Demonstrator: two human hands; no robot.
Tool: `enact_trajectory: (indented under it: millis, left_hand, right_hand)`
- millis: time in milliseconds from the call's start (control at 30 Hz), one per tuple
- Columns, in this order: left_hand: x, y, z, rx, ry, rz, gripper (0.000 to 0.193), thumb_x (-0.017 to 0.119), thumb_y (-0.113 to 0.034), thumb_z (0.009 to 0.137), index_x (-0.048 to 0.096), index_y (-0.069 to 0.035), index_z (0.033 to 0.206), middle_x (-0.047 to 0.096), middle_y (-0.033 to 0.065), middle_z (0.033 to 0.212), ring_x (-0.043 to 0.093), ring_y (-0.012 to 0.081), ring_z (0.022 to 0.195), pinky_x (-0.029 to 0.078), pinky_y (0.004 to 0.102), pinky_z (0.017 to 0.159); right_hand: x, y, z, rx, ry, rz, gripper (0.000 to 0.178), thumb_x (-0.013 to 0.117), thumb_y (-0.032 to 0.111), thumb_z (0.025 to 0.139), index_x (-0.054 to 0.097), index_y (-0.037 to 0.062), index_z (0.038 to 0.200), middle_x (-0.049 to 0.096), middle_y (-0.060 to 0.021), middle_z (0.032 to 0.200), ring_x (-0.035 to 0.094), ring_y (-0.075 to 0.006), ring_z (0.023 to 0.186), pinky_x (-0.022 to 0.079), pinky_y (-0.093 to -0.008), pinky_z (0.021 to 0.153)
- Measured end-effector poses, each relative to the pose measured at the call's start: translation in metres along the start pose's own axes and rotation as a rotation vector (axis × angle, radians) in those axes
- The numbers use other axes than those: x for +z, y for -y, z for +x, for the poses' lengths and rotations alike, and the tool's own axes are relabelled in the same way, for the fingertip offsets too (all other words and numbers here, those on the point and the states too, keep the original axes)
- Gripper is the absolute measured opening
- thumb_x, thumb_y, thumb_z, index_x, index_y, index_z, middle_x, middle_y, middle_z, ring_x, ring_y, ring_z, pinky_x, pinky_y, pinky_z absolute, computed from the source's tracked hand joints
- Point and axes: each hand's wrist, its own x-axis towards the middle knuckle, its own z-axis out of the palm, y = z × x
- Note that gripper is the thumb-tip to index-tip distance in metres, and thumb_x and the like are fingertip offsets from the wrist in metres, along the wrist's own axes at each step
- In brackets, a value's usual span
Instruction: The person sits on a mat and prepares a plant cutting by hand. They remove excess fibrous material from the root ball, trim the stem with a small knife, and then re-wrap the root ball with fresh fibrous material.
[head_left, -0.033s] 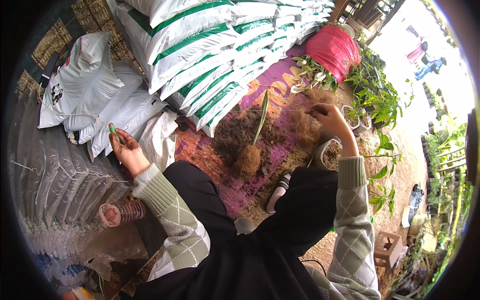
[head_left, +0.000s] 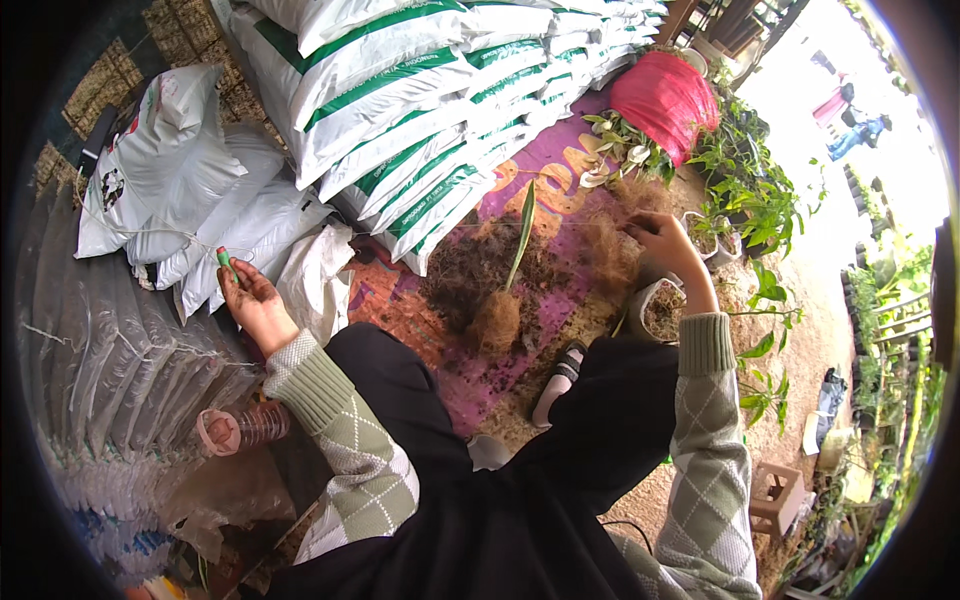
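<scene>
My left hand (head_left: pixel 254 303), at the left beside white sacks, is closed round a small green spool-like piece (head_left: pixel 225 262) with a reddish end. Out to the right, my right hand (head_left: pixel 664 245) has its fingers drawn together in a pinch. A fine pale thread (head_left: pixel 520 224) runs faintly across between the hands and seems to end at the right fingers. Below it, between my knees, stands a plant with one long upright leaf (head_left: pixel 523 235). Its root ball (head_left: pixel 495 322) is a brown fibrous lump. Dark loose soil and fibre (head_left: pixel 465 268) lie behind it.
Stacked white-and-green sacks (head_left: pixel 400 110) rise ahead. A clear plastic bottle (head_left: pixel 250 427) lies by my left elbow, beside folded plastic bags (head_left: pixel 130 370). Brown fibre (head_left: pixel 607 250), a soil-filled pot (head_left: pixel 660 305), a red sack (head_left: pixel 665 105) and leafy plants (head_left: pixel 750 190) are at the right.
My right hand has shifted very slightly down and to the right. The left hand and the plant look the same.
</scene>
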Motion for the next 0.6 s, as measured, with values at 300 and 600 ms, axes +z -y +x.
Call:
enact_trajectory:
  millis: [300,600]
  left_hand:
    - [0.050,0.037,-0.030,-0.145,0.203,0.145,0.031,0.063,-0.008,0.090,0.055,0.004,0.117,0.058,0.0154,0.119,0.058,0.0198,0.100,0.054,0.0282,0.086]
    - [0.105,0.103,-0.112,-0.428,0.537,0.679,0.026,0.068,-0.005,0.084,0.060,-0.004,0.108,0.065,0.0099,0.100,0.064,0.0160,0.092,0.053,0.0270,0.083]
  right_hand:
    - [-0.033,-0.120,0.004,0.671,-0.287,-0.506,0.059,0.062,0.024,0.077,0.050,0.0094,0.132,0.060,-0.0248,0.119,0.057,-0.0389,0.112,0.046,-0.0418,0.096]
    - [0.023,0.008,0.025,0.065,-0.481,-0.359,0.056,0.067,0.016,0.081,0.047,0.0088,0.133,0.051,-0.0242,0.129,0.047,-0.0396,0.122,0.039,-0.0444,0.104]
